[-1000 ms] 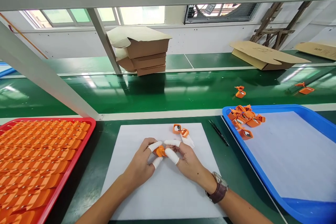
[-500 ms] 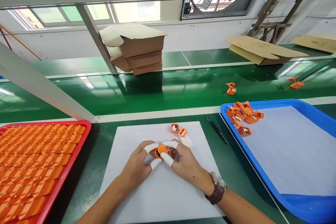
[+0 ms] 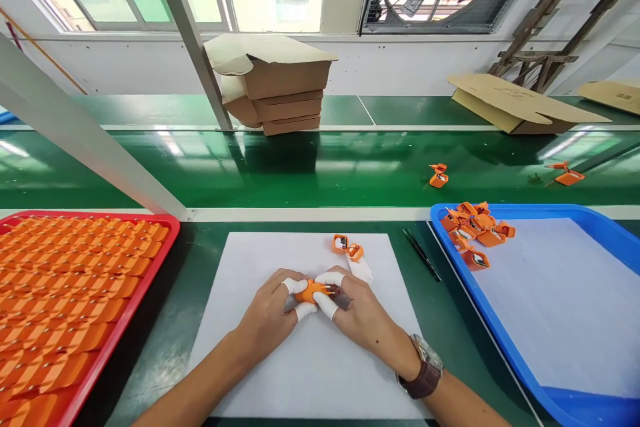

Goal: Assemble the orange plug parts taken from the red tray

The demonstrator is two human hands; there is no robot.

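Head camera view: your two forearms come in from the lower corners of the frame and slant inward, so that both hands meet near the middle of the white sheet [image 3: 300,373]. Your left hand [image 3: 274,303] has its back turned up, with the index finger reaching over and the thumb coming from below; together they pinch the left end of an orange piece [image 3: 311,290]. Your right hand [image 3: 361,309] mirrors it, index finger on the far side and thumb on the near side, pinching the right end. Its other fingers curl in under the palm, partly hidden. White covers sit on the thumb and index finger of each hand. On your right wrist, bent only slightly, is a watch [image 3: 424,370] with a dark strap.

The held piece is between your fingertips, above the sheet; you cannot tell whether it touches the paper. Just beyond your right hand, another orange piece [image 3: 341,244] lies open on the sheet. To your left is a red tray [image 3: 173,233] filled with rows of orange parts; to your right, past a thin black tool [image 3: 421,255], is a blue tray [image 3: 575,211] with a cluster of orange pieces in its far left corner.
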